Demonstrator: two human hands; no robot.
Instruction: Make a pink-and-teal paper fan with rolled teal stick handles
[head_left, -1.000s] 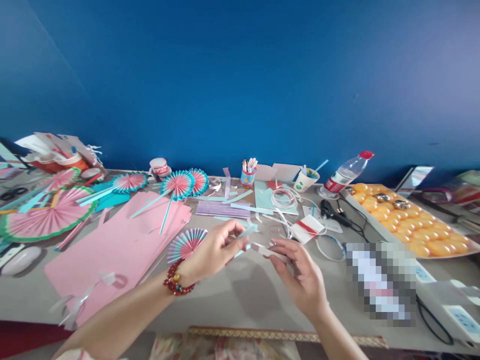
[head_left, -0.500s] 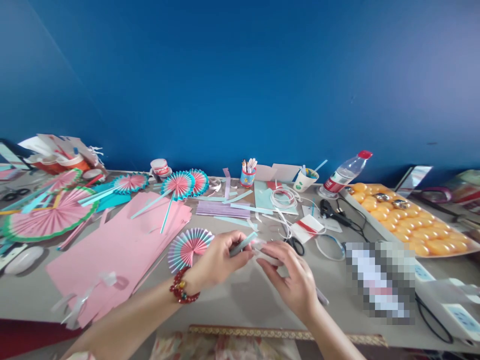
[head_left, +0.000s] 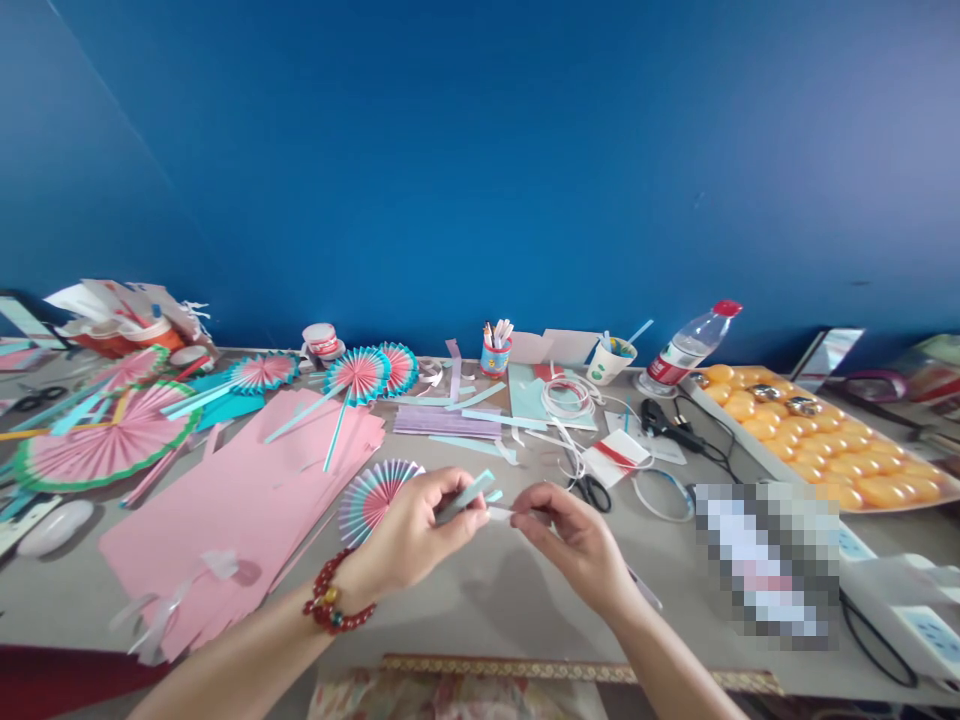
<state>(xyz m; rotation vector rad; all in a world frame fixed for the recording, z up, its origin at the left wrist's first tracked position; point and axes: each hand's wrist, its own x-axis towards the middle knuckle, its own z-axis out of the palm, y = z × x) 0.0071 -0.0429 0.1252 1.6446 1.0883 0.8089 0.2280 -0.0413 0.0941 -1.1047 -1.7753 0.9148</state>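
The grey table (head_left: 480,620) is partly covered at left by pink sheets (head_left: 240,500). Over its near middle, the left hand (head_left: 424,530) and right hand (head_left: 574,540) are held close together. Beyond the left hand, a pleated fan (head_left: 373,495) is partly hidden. By the left thumb and fingers, a pale blue strip (head_left: 471,492) is pinched; by the right fingertips, a small white piece (head_left: 500,513) between the hands.

Red-capped bottle (head_left: 686,357) by worktop's (head_left: 420,620) back edge. Power strip (head_left: 928,632) right, near front edge.
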